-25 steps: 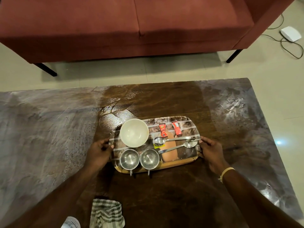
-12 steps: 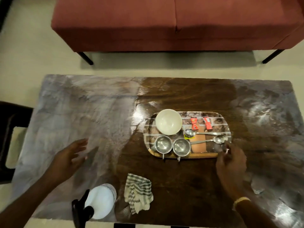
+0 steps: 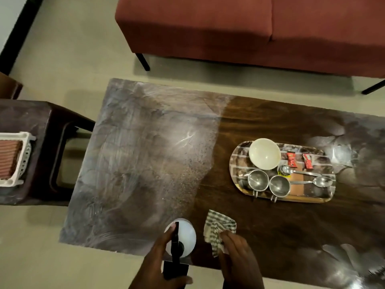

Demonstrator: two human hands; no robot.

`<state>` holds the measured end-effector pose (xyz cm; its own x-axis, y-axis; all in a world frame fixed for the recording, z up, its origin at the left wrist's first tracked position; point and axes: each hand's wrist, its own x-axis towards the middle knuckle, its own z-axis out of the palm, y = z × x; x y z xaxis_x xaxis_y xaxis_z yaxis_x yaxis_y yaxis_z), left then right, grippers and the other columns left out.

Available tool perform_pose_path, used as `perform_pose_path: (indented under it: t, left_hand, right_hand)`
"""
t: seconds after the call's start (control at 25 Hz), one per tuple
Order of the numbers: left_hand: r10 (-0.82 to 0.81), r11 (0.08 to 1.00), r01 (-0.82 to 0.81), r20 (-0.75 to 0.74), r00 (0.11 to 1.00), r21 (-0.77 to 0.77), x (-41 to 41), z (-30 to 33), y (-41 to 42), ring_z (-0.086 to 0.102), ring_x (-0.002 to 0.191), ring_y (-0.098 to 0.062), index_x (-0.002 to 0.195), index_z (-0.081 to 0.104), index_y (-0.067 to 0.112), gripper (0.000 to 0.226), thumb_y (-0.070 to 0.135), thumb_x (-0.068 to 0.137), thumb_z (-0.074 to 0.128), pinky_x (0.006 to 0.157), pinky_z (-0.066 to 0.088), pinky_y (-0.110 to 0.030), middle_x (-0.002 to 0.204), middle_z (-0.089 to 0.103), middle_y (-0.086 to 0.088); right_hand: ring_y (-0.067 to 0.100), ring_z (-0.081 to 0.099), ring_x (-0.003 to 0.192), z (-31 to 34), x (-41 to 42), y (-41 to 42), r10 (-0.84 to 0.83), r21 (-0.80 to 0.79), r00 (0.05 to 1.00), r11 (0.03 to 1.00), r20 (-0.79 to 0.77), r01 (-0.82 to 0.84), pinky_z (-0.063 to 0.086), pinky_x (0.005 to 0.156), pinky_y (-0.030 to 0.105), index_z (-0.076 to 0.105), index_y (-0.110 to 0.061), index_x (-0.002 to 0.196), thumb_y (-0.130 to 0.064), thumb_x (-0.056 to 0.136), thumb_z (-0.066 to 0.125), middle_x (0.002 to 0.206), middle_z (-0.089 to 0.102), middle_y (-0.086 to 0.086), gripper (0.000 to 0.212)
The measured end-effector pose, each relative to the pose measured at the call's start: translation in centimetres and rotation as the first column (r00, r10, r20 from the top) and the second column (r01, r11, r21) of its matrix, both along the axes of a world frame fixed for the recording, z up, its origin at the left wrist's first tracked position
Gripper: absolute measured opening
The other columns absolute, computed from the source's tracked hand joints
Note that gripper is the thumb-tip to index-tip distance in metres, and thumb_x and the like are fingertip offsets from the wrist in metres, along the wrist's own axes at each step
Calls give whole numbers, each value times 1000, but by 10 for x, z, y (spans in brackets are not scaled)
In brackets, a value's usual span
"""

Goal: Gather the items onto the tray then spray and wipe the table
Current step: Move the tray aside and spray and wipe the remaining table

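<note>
The tray (image 3: pixel 235 163) lies on the right half of the table (image 3: pixel 145 163). It carries a white bowl (image 3: pixel 264 153), two steel cups (image 3: pixel 258 180), two spoons (image 3: pixel 308 182) and two red sachets (image 3: pixel 291 160). At the table's near edge stands a white spray bottle (image 3: pixel 186 233) with a black trigger head. My left hand (image 3: pixel 160 261) grips the bottle, fingers round it. Just right of it lies a checked cloth (image 3: pixel 217 226), and my right hand (image 3: pixel 239 257) pinches its near edge.
A red sofa (image 3: pixel 250 28) runs along the far side. A dark stool (image 3: pixel 41 153) stands left of the table with a white basket (image 3: pixel 18 159) on it. The left half of the table looks smeared and pale, the middle dark and glossy.
Both hands left the tray. The left hand came to the spray bottle and gripped it; the right hand moved to the cloth. The view swung left.
</note>
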<state>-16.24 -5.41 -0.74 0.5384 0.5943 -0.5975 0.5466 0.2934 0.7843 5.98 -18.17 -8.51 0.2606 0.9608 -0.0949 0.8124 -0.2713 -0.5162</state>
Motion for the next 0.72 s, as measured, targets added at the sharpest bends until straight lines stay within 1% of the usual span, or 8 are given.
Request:
perform_pose_path:
  t: [0.04,0.08,0.2,0.28,0.36,0.48,0.56,0.72]
  left_hand:
    - [84,994,-83,-5,996,73,13,7,-7,59,120,-26,134,54,38,75,8,73,86,81,58,-28,140,50,19]
    - [131,980,-138,60,990,140,10,1,-11,58,122,-20,132,54,37,77,11,69,89,82,56,-21,137,54,17]
    - [177,905,-209,120,977,371,25,-17,-4,50,131,-7,134,49,36,76,42,69,88,101,46,-20,142,52,14]
    - [252,877,-275,111,961,393,34,-25,-2,44,135,-4,136,45,38,71,48,75,81,104,42,-17,148,42,12]
    - [317,825,-356,162,934,439,40,-25,-3,49,129,-3,128,50,33,55,41,80,76,99,43,-14,144,45,12]
    - [390,749,-427,185,902,507,50,-30,-2,61,112,-6,116,58,20,31,23,85,65,92,47,-15,128,59,15]
    - [447,712,-475,188,875,518,50,-27,-5,61,114,-4,117,61,18,33,19,84,58,94,47,-15,122,62,15]
    - [546,722,-546,135,827,424,35,-6,-25,60,84,6,98,64,28,25,20,77,54,75,46,-6,90,66,-1]
  right_hand:
    - [20,59,110,-4,-9,0,14,-48,1000,999,-2,-14,46,93,28,67,-15,122,-50,98,37,126,63,2,52]
    - [20,60,112,-8,-16,0,25,-94,1000,995,6,-24,47,94,29,66,-16,124,-53,97,36,129,63,1,55]
    - [22,59,117,-18,-24,-3,72,-193,997,979,37,-64,53,91,33,62,-16,131,-56,96,33,138,57,3,60]
    - [22,54,120,-25,-24,-4,105,-195,993,977,61,-91,48,97,32,58,-16,136,-52,99,28,144,51,2,59]
    - [20,50,123,-29,-22,-4,108,-187,992,978,71,-93,40,100,29,52,-16,140,-47,102,23,148,47,0,57]
    - [19,47,129,-29,-22,-7,44,-192,995,981,86,-27,44,101,33,48,-18,143,-48,102,21,149,47,2,57]
    - [20,47,131,-27,-25,-12,-28,-206,994,977,102,49,46,100,37,48,-18,144,-51,100,23,148,48,2,60]
    - [27,50,119,-29,-20,-15,-8,-199,995,980,103,28,51,95,40,54,-16,139,-47,101,26,144,52,4,57]
